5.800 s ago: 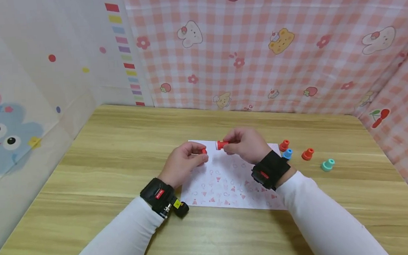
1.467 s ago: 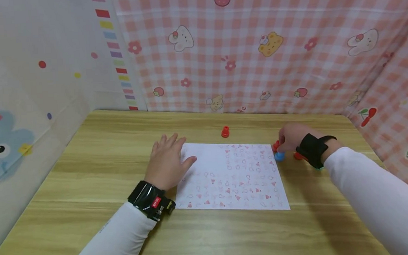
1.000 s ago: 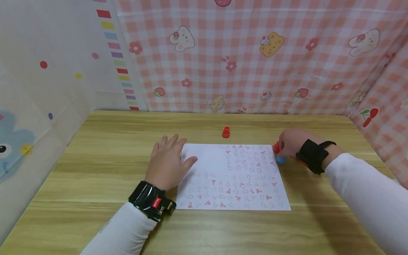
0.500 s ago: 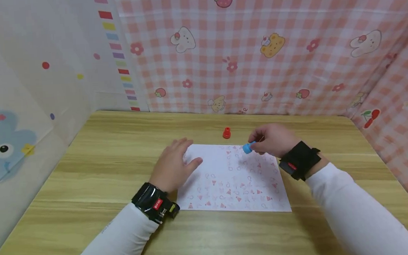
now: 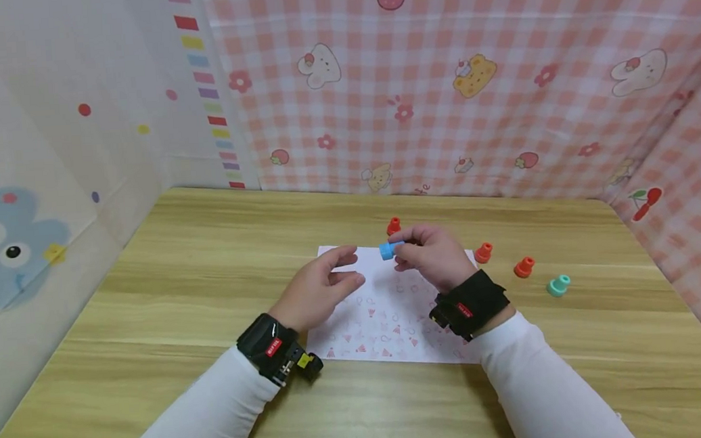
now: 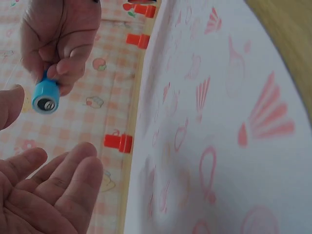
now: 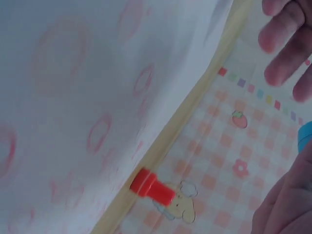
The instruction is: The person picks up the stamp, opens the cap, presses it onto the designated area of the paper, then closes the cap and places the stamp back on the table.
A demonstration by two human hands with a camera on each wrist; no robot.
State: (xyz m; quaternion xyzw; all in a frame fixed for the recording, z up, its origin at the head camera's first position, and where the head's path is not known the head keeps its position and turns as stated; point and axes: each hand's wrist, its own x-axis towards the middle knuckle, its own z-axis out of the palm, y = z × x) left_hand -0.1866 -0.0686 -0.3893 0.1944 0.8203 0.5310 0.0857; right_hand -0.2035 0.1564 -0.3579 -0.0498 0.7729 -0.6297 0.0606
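Observation:
My right hand (image 5: 431,254) pinches a small blue toy stamp (image 5: 387,250) by its handle above the paper. In the left wrist view, the round end of the blue stamp (image 6: 46,97) shows a dark face with a pale mark. My left hand (image 5: 315,288) hovers by the paper's left side, thumb and fingers apart, holding nothing; a gap separates it from the stamp. Below both hands lies a white sheet of paper (image 5: 387,311) printed with faint red shuttlecock and ring-like marks. A red stamp (image 5: 394,226) stands just behind the sheet.
Right of the paper stand a red stamp (image 5: 484,253), a second red stamp (image 5: 524,267) and a teal stamp (image 5: 559,286). Everything rests on a wooden table (image 5: 364,415). A pink checked cloth (image 5: 426,78) hangs along the table's back edge.
The red stamp held earlier now stands behind the paper. My right hand has taken the blue stamp from the paper's right and brought it left. My left hand has shifted slightly right.

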